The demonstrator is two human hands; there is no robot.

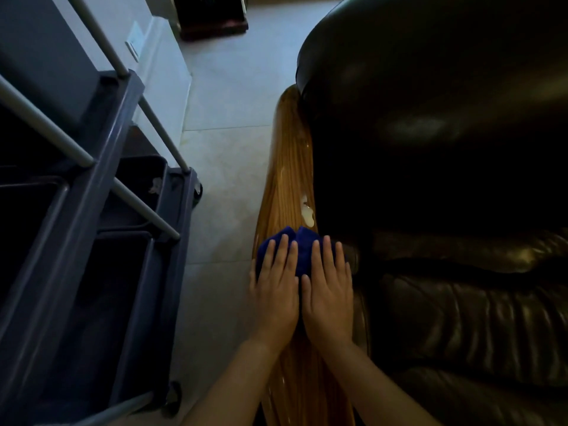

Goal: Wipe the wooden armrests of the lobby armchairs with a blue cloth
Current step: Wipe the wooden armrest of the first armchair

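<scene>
Left hand (274, 290) and right hand (329, 290), fingers straight, press a largely hidden blue cloth (302, 249) onto the wooden armrest (284, 182).

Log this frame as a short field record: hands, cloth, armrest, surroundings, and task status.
left hand: flat, fingers straight, pressing on the blue cloth
right hand: flat beside the left, also pressing on the cloth
blue cloth: bunched on the wooden armrest, mostly under both hands
wooden armrest: glossy; bright glare spot just beyond the cloth
armchair: dark leather, on the right of the armrest
cart: dark blue with grey rails, on the left across the tiled floor
task status: wiping in progress; far stretch of the armrest lies ahead of the cloth
</scene>
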